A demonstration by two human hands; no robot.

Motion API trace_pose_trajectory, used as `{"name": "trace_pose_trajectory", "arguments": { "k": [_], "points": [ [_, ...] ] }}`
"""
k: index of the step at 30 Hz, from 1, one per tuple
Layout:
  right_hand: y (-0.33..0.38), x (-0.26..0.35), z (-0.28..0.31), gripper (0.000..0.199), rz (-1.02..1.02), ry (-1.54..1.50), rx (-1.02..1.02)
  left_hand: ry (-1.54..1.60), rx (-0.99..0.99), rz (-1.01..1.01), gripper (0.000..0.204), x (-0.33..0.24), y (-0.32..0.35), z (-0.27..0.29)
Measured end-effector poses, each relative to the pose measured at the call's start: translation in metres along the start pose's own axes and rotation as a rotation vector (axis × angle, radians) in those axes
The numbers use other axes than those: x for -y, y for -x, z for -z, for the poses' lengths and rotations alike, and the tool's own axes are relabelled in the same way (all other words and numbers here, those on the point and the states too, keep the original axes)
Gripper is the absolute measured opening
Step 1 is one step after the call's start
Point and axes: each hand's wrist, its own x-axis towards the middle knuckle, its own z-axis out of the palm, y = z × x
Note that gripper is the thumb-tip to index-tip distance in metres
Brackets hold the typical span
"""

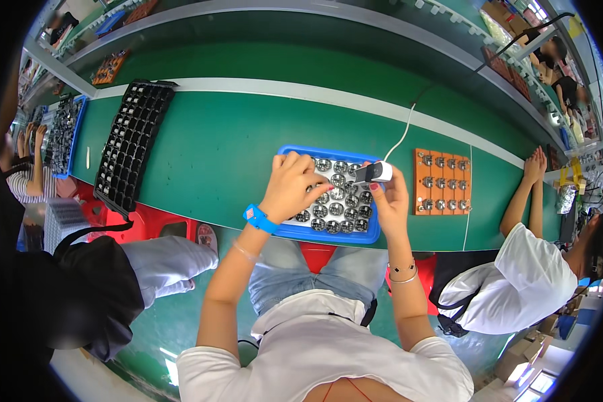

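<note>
In front of me a blue tray [289, 231] holds rows of round metal parts [335, 209] on a white insert. My left hand [289, 182], with a blue band at its wrist, reaches over the tray's left side. Its thumb and fingers curl together above the parts; whatever lies between them is too small to make out. In my right hand [392, 201], at the tray's right edge, is a small white-and-black handheld device [375, 173]. A white cable [402, 137] runs from near it toward the back of the bench.
An orange block [442, 206] with rows of metal fittings lies to the right. At left stands a long black compartment tray [132, 144], with a blue bin [79, 137] of dark parts beyond it. Co-workers sit on both sides; one person's forearms [521, 191] rest on the bench at right.
</note>
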Motion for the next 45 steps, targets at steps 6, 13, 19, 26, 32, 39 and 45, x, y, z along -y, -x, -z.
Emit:
{"name": "trace_pose_trajectory", "arguments": {
  "k": [6, 13, 19, 26, 32, 39, 45],
  "points": [
    [-0.011, -0.003, -0.011, 0.034, -0.068, 0.142, 0.110, -0.084, -0.008, 0.011, 0.009, 0.009, -0.017, -0.008],
    [-0.020, 0.000, -0.019, 0.037, -0.032, 0.140, 0.155, 0.048, -0.075, -0.060, 0.011, -0.008, -0.024, 0.009],
    [-0.012, -0.034, -0.020, 0.042, 0.016, 0.025, -0.065, -0.096, -0.020, -0.093, 0.011, 0.003, -0.028, 0.002],
    [-0.012, 0.000, -0.024, 0.042, 0.077, 0.017, 0.024, -0.073, 0.095, 0.054, 0.016, 0.016, -0.012, 0.005],
    [-0.005, -0.007, -0.024, 0.042, 0.082, 0.156, -0.014, -0.138, 0.070, 0.071, 0.015, 0.029, -0.004, 0.014],
    [-0.011, -0.009, -0.019, 0.037, -0.037, 0.123, 0.028, -0.014, -0.020, 0.040, 0.009, 0.016, -0.014, 0.005],
    [-0.009, -0.007, -0.034, 0.036, 0.007, 0.164, 0.147, 0.073, -0.090, -0.022, 0.010, -0.010, -0.010, 0.024]
  ]
}}
